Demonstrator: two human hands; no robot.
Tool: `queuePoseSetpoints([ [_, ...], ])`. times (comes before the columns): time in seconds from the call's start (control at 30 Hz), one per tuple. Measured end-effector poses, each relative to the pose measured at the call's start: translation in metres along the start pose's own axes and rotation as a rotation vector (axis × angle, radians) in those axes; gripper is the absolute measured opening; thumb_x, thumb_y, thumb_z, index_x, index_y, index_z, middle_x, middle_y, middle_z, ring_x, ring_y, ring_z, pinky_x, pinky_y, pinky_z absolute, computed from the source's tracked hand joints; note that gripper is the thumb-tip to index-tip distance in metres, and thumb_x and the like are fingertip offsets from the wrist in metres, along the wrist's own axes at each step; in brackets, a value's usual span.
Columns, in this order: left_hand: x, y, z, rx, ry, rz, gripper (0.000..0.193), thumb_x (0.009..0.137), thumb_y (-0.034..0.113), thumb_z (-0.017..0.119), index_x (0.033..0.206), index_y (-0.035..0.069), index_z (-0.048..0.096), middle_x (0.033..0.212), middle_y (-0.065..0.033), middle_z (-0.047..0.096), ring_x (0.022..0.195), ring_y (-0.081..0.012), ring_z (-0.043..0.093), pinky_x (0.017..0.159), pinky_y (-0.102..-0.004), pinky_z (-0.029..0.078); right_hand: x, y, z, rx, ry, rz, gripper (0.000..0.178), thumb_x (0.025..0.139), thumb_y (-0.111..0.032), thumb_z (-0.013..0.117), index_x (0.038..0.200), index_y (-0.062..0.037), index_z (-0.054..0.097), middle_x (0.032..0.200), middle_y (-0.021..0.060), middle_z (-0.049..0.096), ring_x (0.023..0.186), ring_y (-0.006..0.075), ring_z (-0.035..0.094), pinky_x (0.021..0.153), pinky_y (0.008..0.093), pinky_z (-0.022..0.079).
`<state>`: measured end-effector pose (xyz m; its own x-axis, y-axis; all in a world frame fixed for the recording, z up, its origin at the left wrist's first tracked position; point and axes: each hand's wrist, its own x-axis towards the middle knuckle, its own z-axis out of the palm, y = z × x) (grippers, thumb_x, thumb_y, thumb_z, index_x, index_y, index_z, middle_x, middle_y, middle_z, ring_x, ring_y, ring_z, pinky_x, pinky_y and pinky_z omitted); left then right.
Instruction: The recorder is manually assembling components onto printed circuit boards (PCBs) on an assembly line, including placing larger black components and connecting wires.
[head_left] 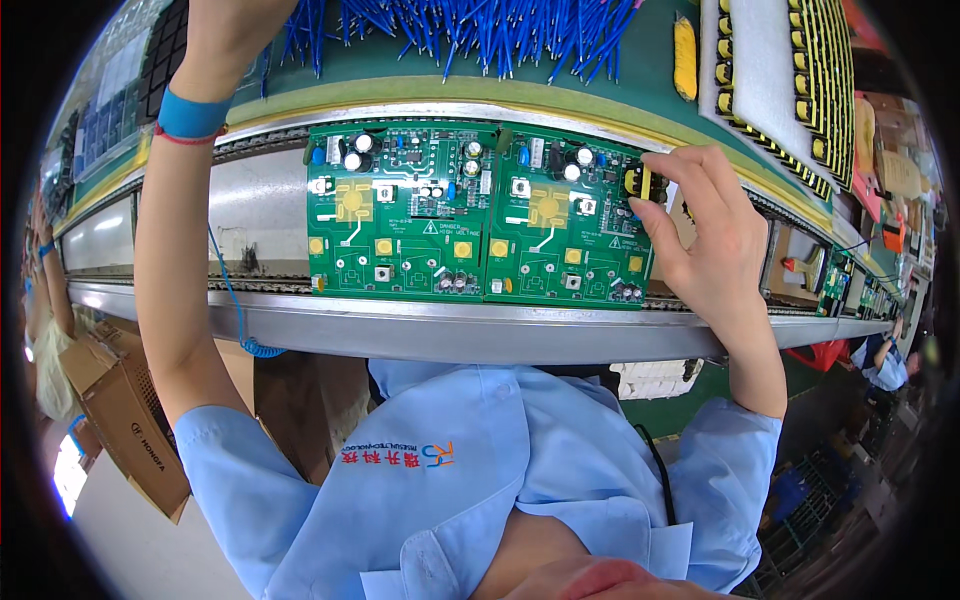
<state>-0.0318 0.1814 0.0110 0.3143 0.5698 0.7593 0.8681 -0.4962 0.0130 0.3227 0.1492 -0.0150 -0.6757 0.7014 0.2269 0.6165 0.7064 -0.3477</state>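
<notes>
R hand [708, 235], nearly closed, pinches blk/ylw component [634, 183] at R PCB [548, 240] edge, seating prob. unfinished; L PCB [400, 250] appears w/o one; L hand [238, 18] cut off, can't tell grip.

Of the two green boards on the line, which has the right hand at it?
The right board: the right hand pinches a black-and-yellow component at its upper right. No hand touches the left board.
</notes>
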Motion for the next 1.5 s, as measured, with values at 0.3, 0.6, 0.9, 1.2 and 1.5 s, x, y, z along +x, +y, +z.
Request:
queuePoseSetpoints([
  [0.3, -0.011, 0.056, 0.067, -0.861, 0.322, 0.341, 0.007, 0.075, 0.007, 0.07, 0.08, 0.01, 0.065, 0.067, -0.0008, 0.057, 0.061, -0.0145, 0.052, 0.058, -0.0297, 0.034, 0.008, 0.008, -0.027, 0.596, -0.149, 0.23, 0.029, 0.079, -0.003, 0.066, 0.108, -0.002, 0.06, 0.095, 0.0036, 0.052, 0.087, 0.0125, 0.047, 0.077, 0.0221, 0.039],
  [0.6, -0.006, 0.068, 0.064, -0.115, 0.177, 0.735, 0.004, 0.074, 0.013, 0.06, 0.077, 0.011, 0.057, 0.074, -0.0019, 0.042, 0.071, -0.0156, 0.047, 0.07, -0.0305, 0.031, 0.0, 0.025, -0.021, 1.17, -0.182, 0.446, 0.031, 0.092, -0.014, 0.062, 0.118, 0.0001, 0.055, 0.104, 0.0058, 0.056, 0.08, 0.0084, 0.054, 0.062, 0.0198, 0.044],
  [0.9, -0.004, 0.071, 0.064, -0.043, 0.125, 0.73, 0.006, 0.073, 0.014, 0.06, 0.077, 0.011, 0.056, 0.074, -0.0018, 0.041, 0.071, -0.0153, 0.046, 0.069, -0.0306, 0.031, 0.001, 0.037, -0.025, 0.999, -0.218, 0.338, 0.042, 0.085, -0.028, 0.071, 0.112, 0.0005, 0.057, 0.108, 0.0104, 0.06, 0.081, 0.0066, 0.053, 0.055, 0.0161, 0.036],
  [1.2, -0.005, 0.078, 0.031, -0.034, -0.365, 0.524, 0.017, 0.076, 0.016, 0.065, 0.092, 0.009, 0.065, 0.086, -0.001, 0.055, 0.078, -0.0146, 0.054, 0.078, -0.0303, 0.034, 0.003, 0.029, -0.026, 0.973, -0.191, 0.272, 0.034, 0.089, -0.026, 0.065, 0.109, 0.0012, 0.059, 0.12, 0.0119, 0.054, 0.096, 0.0112, 0.053, 0.071, 0.0209, 0.042],
  [1.5, 0.014, 0.084, -0.065, 0.126, -0.41, 0.018, 0.038, 0.086, 0.025, 0.062, 0.118, 0.007, 0.067, 0.076, 0.0028, 0.069, 0.077, -0.0111, 0.058, 0.08, -0.0325, 0.035, 0.053, -0.049, -0.001, 0.583, -0.249, -0.245, 0.03, 0.083, 0.003, 0.058, 0.112, 0.0022, 0.061, 0.113, 0.0138, 0.056, 0.086, 0.0198, 0.059, 0.075, 0.0284, 0.051],
])
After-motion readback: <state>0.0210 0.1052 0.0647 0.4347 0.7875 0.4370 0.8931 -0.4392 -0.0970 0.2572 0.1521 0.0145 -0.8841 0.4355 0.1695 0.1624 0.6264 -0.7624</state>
